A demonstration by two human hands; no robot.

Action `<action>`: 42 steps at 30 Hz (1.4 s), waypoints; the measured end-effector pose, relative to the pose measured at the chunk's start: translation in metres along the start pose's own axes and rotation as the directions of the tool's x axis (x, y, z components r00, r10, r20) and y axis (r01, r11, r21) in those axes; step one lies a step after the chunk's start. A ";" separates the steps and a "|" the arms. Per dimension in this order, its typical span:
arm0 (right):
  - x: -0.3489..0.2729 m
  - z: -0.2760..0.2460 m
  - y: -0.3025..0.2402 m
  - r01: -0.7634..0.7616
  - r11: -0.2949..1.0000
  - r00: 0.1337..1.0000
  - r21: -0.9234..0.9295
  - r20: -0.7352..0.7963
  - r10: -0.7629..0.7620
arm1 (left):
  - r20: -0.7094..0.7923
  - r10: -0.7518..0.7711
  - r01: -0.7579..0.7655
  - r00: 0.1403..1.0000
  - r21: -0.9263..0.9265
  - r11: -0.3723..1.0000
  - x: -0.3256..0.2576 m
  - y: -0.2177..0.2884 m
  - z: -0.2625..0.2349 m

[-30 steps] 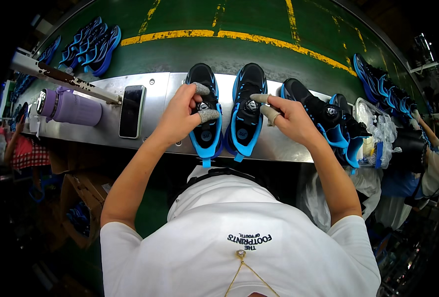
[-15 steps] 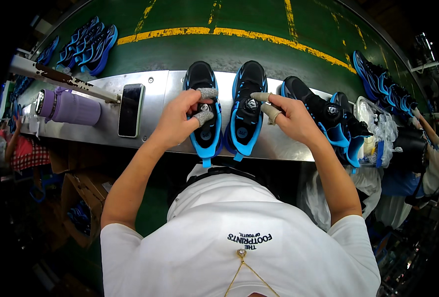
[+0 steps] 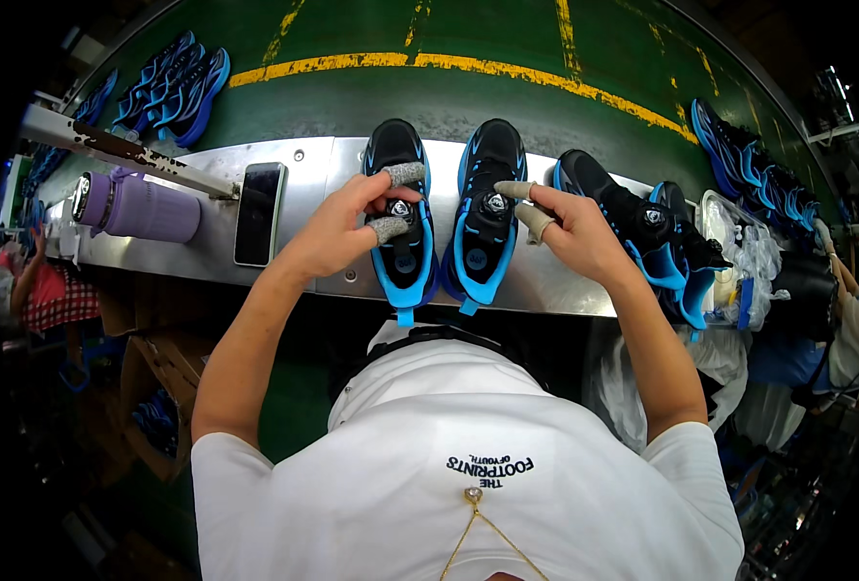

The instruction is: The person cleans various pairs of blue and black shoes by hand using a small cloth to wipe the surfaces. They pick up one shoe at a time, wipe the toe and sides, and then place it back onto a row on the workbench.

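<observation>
Two black and blue sneakers stand side by side on the metal bench, toes pointing away from me. Each carries a round dial on its tongue. On the left sneaker [image 3: 393, 145], my left hand [image 3: 347, 221] has its fingers curled round the dial [image 3: 400, 209], thumb on the near side and forefinger on the far side. My right hand [image 3: 576, 230] is at the right sneaker [image 3: 495, 145]; its forefinger reaches the shoe close to the dial, with the thumb apart from it at the shoe's side. Grey and beige covers wrap my thumbs and forefingers.
More sneakers [image 3: 584, 179] stand at the right, beside a clear bin [image 3: 720, 213] of plastic bags. A phone [image 3: 260, 213] and a purple bottle [image 3: 153, 210] lie left, under a chipped metal bar [image 3: 124, 150]. Beyond runs a green surface [image 3: 352, 102] with several more shoes; other people work at both sides.
The pair of sneakers and my left hand have shifted very slightly to the right in the picture. Both hands keep nearly the same places at the shoes.
</observation>
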State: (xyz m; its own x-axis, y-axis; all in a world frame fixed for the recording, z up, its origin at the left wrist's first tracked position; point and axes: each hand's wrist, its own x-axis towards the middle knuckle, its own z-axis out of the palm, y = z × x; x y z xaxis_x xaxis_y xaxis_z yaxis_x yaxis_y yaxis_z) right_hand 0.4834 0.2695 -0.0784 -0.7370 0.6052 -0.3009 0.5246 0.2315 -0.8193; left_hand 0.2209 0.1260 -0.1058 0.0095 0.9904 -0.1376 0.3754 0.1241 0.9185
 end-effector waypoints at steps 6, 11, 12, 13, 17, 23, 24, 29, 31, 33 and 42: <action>0.000 0.001 0.005 -0.003 1.000 1.000 -0.006 -0.012 0.003 | -0.308 0.162 -0.081 0.937 0.259 0.962 0.000 0.007 0.023; -0.001 0.001 -0.002 0.046 0.998 0.998 0.044 -0.045 -0.044 | -0.085 0.033 -0.040 0.996 -0.083 0.996 0.004 -0.008 0.004; -0.001 0.001 -0.003 0.032 0.999 0.999 0.040 -0.038 -0.030 | 0.016 0.055 -0.053 0.998 -0.145 0.988 0.005 -0.009 -0.003; -0.001 0.001 -0.004 0.018 0.999 0.999 0.035 -0.031 -0.017 | 0.076 0.008 -0.001 0.997 -0.082 0.997 0.004 -0.008 -0.010; 0.000 0.000 -0.001 0.002 1.000 1.000 0.018 0.003 -0.002 | -0.064 0.036 -0.036 0.997 0.002 0.999 -0.004 0.004 0.003; 0.002 0.002 -0.007 0.036 0.999 0.999 0.028 -0.027 -0.036 | -0.127 0.197 -0.170 0.972 0.201 0.965 -0.001 -0.010 0.003; 0.003 0.003 -0.008 0.058 0.997 0.998 0.041 -0.029 -0.057 | -0.086 0.176 -0.167 0.981 0.102 0.981 -0.002 -0.012 -0.001; 0.005 0.005 -0.014 0.065 0.996 0.998 0.055 -0.031 -0.063 | -0.079 0.097 -0.102 0.992 -0.066 0.993 -0.013 -0.002 -0.003; 0.000 -0.001 -0.009 0.064 0.998 0.996 0.014 -0.058 -0.063 | -0.350 0.228 -0.136 0.909 0.268 0.954 -0.031 0.006 0.005; -0.003 -0.007 0.001 0.020 1.000 0.998 0.009 -0.059 -0.019 | -0.272 0.123 -0.054 0.954 0.249 0.967 -0.056 0.031 0.014; 0.009 0.016 -0.029 0.210 0.977 0.976 0.024 -0.067 -0.208 | 0.023 -0.062 0.037 0.998 0.591 0.806 -0.022 0.031 0.090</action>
State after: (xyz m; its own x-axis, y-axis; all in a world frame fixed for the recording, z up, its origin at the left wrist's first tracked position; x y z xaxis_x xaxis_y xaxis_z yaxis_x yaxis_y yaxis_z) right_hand 0.4551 0.2561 -0.0646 -0.7995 0.5938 -0.0904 0.3476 0.3348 -0.8758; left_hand 0.3161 0.1030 -0.1076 0.0075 0.9792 -0.2029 0.8503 0.1006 0.5166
